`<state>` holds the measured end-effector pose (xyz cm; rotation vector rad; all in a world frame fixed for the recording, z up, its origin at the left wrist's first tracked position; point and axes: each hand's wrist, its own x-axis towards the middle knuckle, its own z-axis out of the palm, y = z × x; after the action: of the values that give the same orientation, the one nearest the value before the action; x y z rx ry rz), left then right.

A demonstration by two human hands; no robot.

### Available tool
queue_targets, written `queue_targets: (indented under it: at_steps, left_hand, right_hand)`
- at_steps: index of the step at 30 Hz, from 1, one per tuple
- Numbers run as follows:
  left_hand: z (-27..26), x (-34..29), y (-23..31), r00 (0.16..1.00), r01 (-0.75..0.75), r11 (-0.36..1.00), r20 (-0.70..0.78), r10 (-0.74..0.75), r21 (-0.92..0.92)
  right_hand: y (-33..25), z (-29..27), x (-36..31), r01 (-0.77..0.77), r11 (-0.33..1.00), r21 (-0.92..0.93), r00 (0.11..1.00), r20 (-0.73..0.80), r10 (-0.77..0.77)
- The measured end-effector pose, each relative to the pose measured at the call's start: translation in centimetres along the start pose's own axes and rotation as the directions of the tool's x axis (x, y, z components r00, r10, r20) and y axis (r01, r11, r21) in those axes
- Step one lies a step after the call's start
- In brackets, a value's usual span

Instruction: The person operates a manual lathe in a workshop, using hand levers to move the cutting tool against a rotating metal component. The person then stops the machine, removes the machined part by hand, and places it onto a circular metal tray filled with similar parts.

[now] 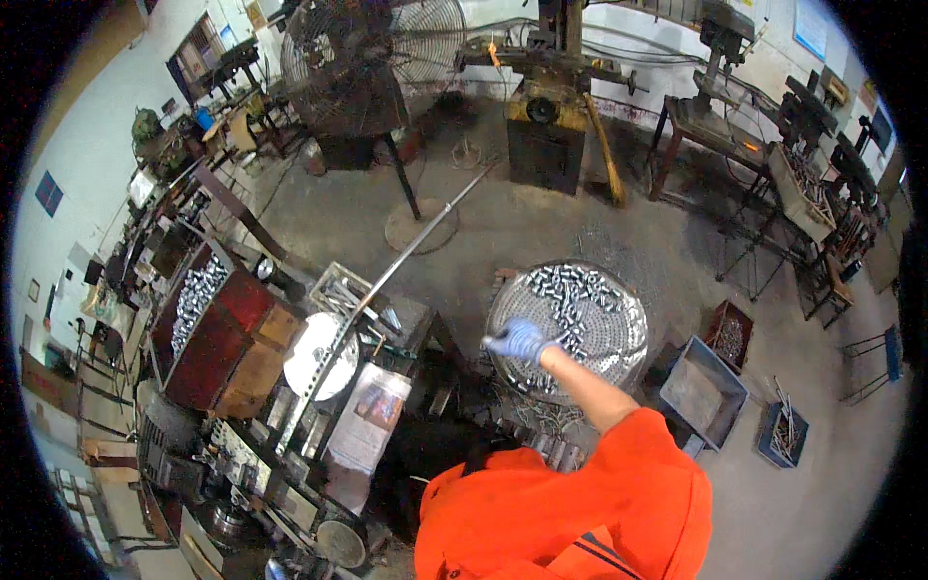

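One gloved hand visible: right hand (519, 340), blue-and-white glove, center of frame, over the left part of one round perforated metal tray (619, 338). Fingers look partly curled, neither spread wide nor clearly clenched; can't tell whether it has hold of a piece. Left hand is out of view, grip can't be told. One orange sleeve (643, 464), lower center-right, bare forearm between it and the glove.

Tray sits right of center, holding many small shiny metal cylinders (580, 285), too many to count; densest at its upper part, with a band running down the middle toward the hand.

Three bins right of the tray: one larger gray-blue bin (704, 391); one dark red bin (728, 335) just above it, small pieces inside; one small blue bin (783, 435) to the lower right, several thin rods in it, count unclear.

Left side: one red-brown container (227, 338) with another pile of small cylinders (198, 295), uncountable. One long metal bar (411, 248) runs diagonally, crossing in front of one white disc (338, 372). One paper sheet (367, 425) below right of the disc.

Top: one large fan (425, 43), one yellow-and-black machine (546, 145), one broom (607, 159) leaning beside it.
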<state>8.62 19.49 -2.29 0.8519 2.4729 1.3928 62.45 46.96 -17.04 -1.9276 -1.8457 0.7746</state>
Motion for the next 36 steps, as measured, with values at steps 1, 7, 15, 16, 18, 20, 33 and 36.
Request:
queue_targets:
  at_steps: [1, 7, 15, 16, 18, 20, 33, 36]
  left_hand:
    - [-0.9, -0.9, 1.5, 1.0, -0.02, 0.994, -0.003, 0.02, -0.107]
    - [3.5, -2.8, 7.8, 0.962, -0.043, 0.93, 0.237, 0.137, -0.365]
    - [12.3, -6.3, 8.2, 0.779, 0.105, 0.827, 0.563, 0.277, -0.552]
    - [12.4, -6.7, 8.6, 0.774, 0.194, 0.79, 0.585, 0.24, -0.582]
    - [12.6, -7.0, 9.1, 0.768, 0.33, 0.713, 0.615, 0.179, -0.619]
    - [12.5, -7.1, 9.1, 0.767, 0.421, 0.65, 0.63, 0.117, -0.633]
    - [12.4, -3.1, 6.8, 0.842, 0.048, 0.884, 0.494, 0.215, -0.466]
    - [11.3, -2.0, 7.6, 0.805, -0.039, 0.929, 0.54, 0.247, -0.368]
  right_hand:
    - [-3.9, 0.1, -1.1, 0.066, 0.992, 0.106, 0.997, 0.027, -0.07]
    - [-19.5, 6.3, -4.6, 0.763, 0.409, 0.5, 0.59, -0.28, -0.758]
    - [-30.4, 6.7, -11.3, 0.789, 0.25, 0.562, 0.392, -0.147, -0.908]
    - [-30.5, 7.2, -11.4, 0.78, 0.246, 0.576, 0.412, -0.177, -0.894]
    - [-30.5, 8.5, -11.4, 0.761, 0.241, 0.602, 0.457, -0.233, -0.859]
    - [-30.2, 7.1, -11.7, 0.794, 0.213, 0.57, 0.415, -0.251, -0.874]
    - [-30.9, 7.4, -10.2, 0.963, 0.195, 0.188, 0.215, -0.094, -0.972]
    - [-31.7, 8.0, -9.3, 0.961, 0.194, 0.198, 0.196, 0.011, -0.981]
